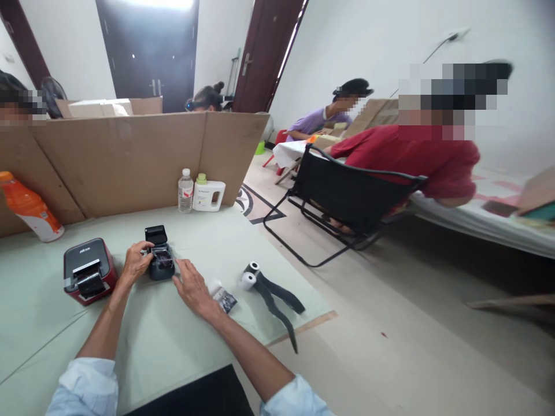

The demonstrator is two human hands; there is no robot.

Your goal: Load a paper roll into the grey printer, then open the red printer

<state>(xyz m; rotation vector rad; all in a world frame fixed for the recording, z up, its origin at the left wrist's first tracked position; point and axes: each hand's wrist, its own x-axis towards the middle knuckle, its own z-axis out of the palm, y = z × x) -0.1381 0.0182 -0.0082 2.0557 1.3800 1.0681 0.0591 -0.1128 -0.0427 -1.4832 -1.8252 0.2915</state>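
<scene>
A small dark label printer (161,267) stands on the table with its lid (156,234) raised, and a roll with clear, shiny film sits inside. At its left edge my left hand (137,263) is closed, thumb and fingers gripping the side near the hinge. My right hand (191,284) lies along the right side, fingers stretched out and apart, the fingertips at or very near the casing. A larger black and red printer (92,268) with dark film coming from its slot stands left of my left hand. Right of my right hand lies a small clear packet (224,299).
Two paper rolls (249,276) trail dark strips towards the table's right edge. A water bottle (185,192), white jug (208,195) and orange bottle (32,208) stand by a cardboard partition (130,164). A person in red (433,156) sits in a black folding chair (342,193); others work beyond.
</scene>
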